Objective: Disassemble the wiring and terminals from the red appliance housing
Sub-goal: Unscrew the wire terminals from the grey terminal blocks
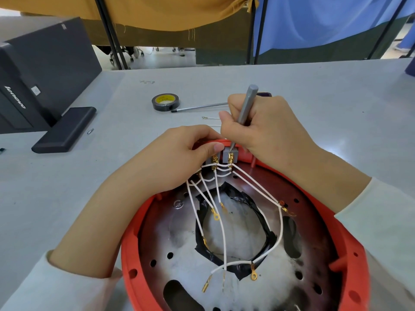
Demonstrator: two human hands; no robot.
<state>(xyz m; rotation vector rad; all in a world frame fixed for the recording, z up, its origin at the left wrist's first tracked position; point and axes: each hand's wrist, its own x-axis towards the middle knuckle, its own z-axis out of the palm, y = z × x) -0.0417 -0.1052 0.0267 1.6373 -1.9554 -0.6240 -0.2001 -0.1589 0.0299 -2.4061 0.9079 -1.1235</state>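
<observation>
Currently red housing sits open-side up on the tabletop, white wires with gold terminals fanning from grey connector blocks at its far rim. Left hand pinches the wires at the blocks. Right hand grips a grey tool, tip just below the grip on the right block.

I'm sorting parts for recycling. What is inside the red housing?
Inside the housing: white wires with gold terminals, grey blocks, black tape around a fluffy white filling. The left hand covers other connections.
</observation>
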